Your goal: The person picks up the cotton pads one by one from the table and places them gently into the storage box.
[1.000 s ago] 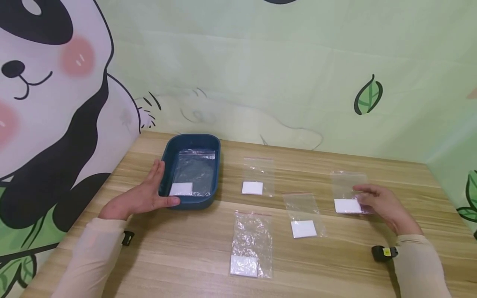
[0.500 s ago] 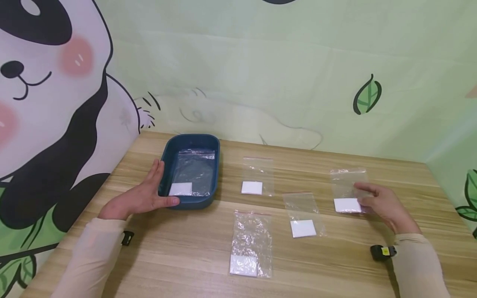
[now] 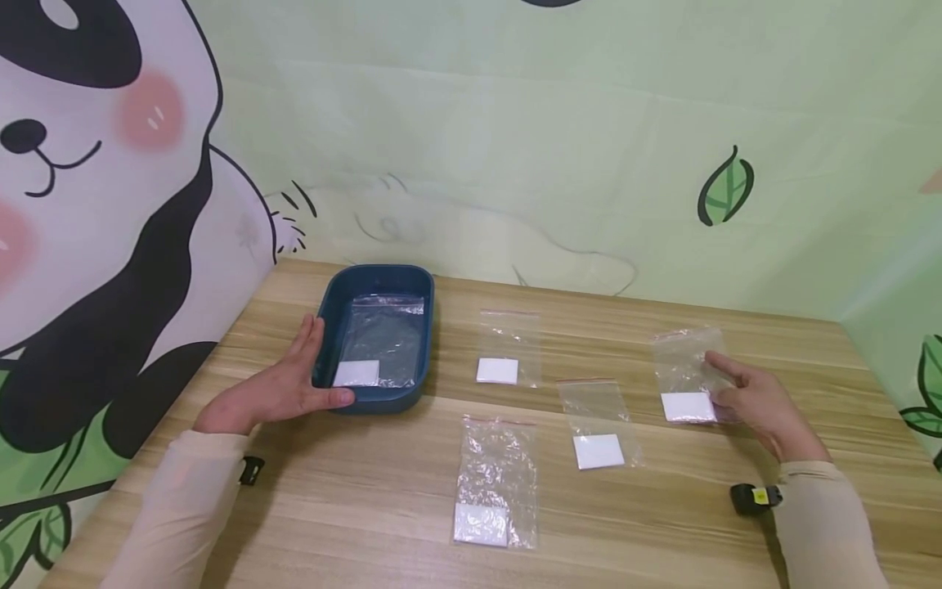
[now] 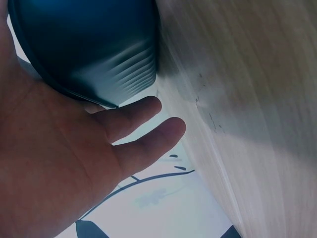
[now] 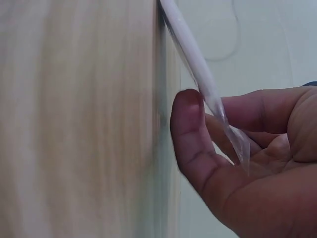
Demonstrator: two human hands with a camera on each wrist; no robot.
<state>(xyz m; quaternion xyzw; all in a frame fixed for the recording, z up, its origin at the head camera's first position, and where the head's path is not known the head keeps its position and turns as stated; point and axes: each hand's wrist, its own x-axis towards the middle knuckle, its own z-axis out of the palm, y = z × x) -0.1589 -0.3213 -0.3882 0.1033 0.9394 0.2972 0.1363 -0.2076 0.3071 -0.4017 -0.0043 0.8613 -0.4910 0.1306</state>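
Observation:
My right hand (image 3: 761,405) pinches the right edge of a clear zip-lock bag (image 3: 680,364) at the right of the table. A white rectangular piece (image 3: 686,406) lies at that bag's lower left. In the right wrist view, the bag (image 5: 195,59) is edge-on between thumb and fingers, raised slightly off the wood. My left hand (image 3: 275,388) rests against the left side and near corner of a dark blue box (image 3: 386,402), fingers straight. Inside the box lies another zip-lock bag (image 3: 386,335) with a white piece. The left wrist view shows two straight fingers beside the box (image 4: 99,44).
Three more zip-lock bags with white pieces lie flat between the hands: a back one (image 3: 511,334), a middle one (image 3: 594,409) and a front one (image 3: 499,466). The wooden table (image 3: 353,499) meets a green panda-print backdrop (image 3: 471,164) behind.
The top of the bag at my right hand has tilted up and shifted slightly, and its zip edge now slants. The left hand, the box and the other bags have stayed put.

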